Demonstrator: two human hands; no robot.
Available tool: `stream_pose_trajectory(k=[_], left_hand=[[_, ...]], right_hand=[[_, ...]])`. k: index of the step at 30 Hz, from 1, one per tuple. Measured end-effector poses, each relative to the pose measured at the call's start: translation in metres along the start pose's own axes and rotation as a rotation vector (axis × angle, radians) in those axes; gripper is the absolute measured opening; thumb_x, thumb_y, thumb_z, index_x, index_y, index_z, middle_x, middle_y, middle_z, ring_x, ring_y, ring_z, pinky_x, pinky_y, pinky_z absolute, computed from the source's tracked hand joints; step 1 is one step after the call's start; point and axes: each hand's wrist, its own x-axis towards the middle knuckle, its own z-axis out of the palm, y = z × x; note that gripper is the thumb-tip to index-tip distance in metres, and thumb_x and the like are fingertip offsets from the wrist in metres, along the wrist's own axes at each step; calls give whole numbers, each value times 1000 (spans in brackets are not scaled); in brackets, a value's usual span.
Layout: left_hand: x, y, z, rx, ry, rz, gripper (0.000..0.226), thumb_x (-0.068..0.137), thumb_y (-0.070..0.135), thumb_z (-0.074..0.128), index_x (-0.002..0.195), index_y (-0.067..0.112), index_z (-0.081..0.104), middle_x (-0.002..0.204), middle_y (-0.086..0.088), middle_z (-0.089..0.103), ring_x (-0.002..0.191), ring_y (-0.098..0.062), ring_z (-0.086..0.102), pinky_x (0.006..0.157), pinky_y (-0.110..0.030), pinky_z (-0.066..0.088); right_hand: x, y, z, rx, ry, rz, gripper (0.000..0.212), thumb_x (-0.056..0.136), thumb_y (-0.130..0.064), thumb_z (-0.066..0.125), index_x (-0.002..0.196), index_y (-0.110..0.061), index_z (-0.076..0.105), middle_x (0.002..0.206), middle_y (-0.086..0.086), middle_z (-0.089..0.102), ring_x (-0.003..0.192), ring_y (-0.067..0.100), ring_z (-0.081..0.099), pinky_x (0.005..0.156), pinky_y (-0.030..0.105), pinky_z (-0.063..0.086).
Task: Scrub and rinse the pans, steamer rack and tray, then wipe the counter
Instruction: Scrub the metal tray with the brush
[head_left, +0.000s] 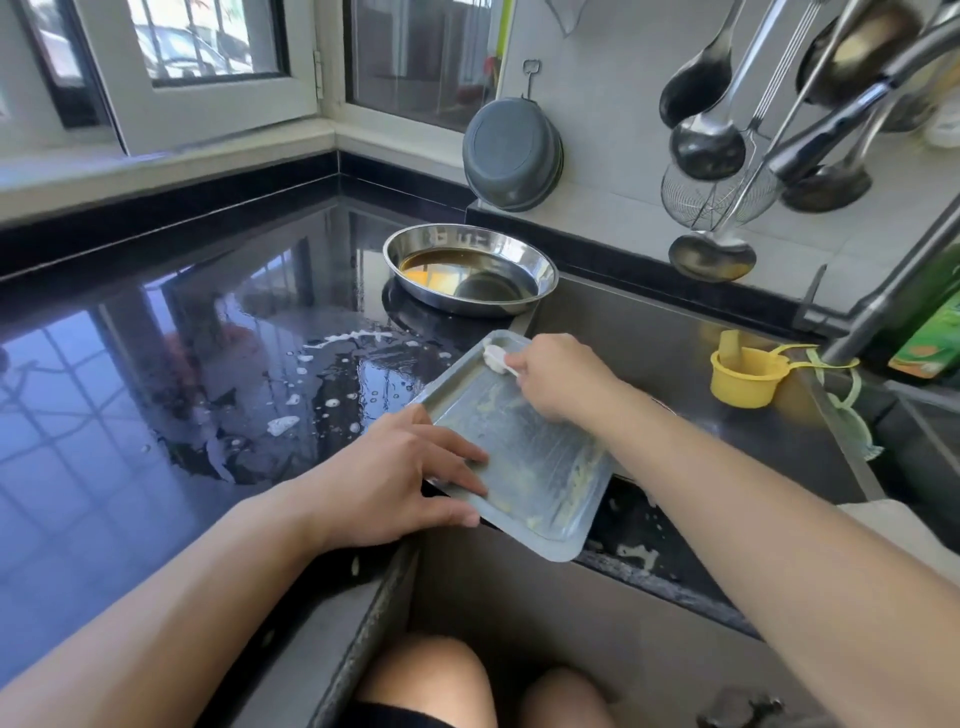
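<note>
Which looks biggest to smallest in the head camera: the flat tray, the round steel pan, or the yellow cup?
1. Rectangular metal tray, though it's nearest the camera.
2. Round stainless steel pan, farther back, so possibly similar in real size.
3. Yellow plastic cup, clearly smallest.

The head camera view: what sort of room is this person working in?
Most likely a home kitchen, at the sink. Ladles and a strainer hang on the tiled wall, a faucet reaches over the sink, and both hands scrub a metal tray beside a wet black counter.
</note>
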Motion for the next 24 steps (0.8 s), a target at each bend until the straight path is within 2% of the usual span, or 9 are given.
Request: stream_pose_trajectory(k=[3, 6, 9, 11, 13, 16, 17, 21, 24], left_hand=[[-3, -3, -3, -33, 44, -16, 37, 76, 70, 68, 99, 43, 80, 112, 24, 57, 104, 0, 45, 95, -12, 34], [-3, 0, -5, -67, 81, -90, 43, 68, 59, 85, 94, 31, 66, 105, 16, 45, 101, 0, 45, 86, -11, 37], [-3, 5, -4, -40, 125, -141, 62, 65, 55, 89, 94, 31, 40, 100, 24, 36, 92, -3, 43, 76, -17, 39], [-4, 9, -5, -31, 120, -168, 67, 66, 56, 88, 98, 33, 34, 102, 29, 33, 94, -1, 43, 76, -18, 39], [-5, 11, -7, -30, 110, -183, 69, 66, 54, 89, 103, 32, 35, 104, 32, 31, 96, 5, 43, 75, -18, 38], [-5, 15, -8, -49, 99, -198, 70, 68, 50, 90, 107, 30, 35, 106, 30, 32, 101, 10, 42, 76, -19, 37], [-5, 16, -8, -53, 95, -199, 70, 68, 49, 90, 107, 29, 35, 106, 28, 32, 100, 11, 41, 76, -18, 36], [-5, 17, -9, -55, 82, -188, 70, 69, 47, 91, 108, 28, 37, 106, 23, 35, 98, 12, 40, 77, -11, 35], [-7, 18, -10, -47, 89, -176, 67, 70, 43, 91, 108, 26, 38, 106, 19, 39, 99, 11, 41, 79, -9, 35]], right_hand=[[-37, -22, 10, 137, -80, -196, 41, 103, -19, 49, 136, -40, 61, 107, -4, 64, 98, 26, 61, 85, 39, 53], [-68, -20, 13, 107, -110, -277, 38, 105, -29, 50, 138, -47, 55, 90, -8, 46, 91, 22, 53, 74, 36, 44], [-89, -7, 7, 91, -162, -289, 43, 104, -25, 51, 141, -48, 52, 93, -8, 43, 95, 20, 52, 73, 29, 39], [-106, 0, 5, 89, -202, -297, 44, 103, -23, 52, 141, -47, 54, 83, -14, 41, 88, 13, 47, 63, 20, 33], [-120, 12, 2, 65, -217, -300, 39, 104, -29, 52, 138, -47, 55, 77, -18, 37, 84, 14, 46, 59, 17, 31], [-135, 28, -12, 7, -290, -269, 36, 102, -33, 54, 134, -49, 57, 83, -15, 52, 88, 22, 58, 72, 34, 50], [-138, 27, -16, -14, -309, -258, 38, 102, -31, 54, 134, -50, 57, 87, -13, 57, 92, 25, 60, 76, 38, 51], [-136, -14, -15, -13, -249, -177, 44, 103, -26, 50, 140, -50, 52, 124, 5, 60, 112, 32, 59, 76, 31, 38], [-107, -34, -8, -20, -151, -120, 51, 102, -18, 45, 142, -50, 50, 119, 6, 57, 106, 32, 61, 70, 33, 40]])
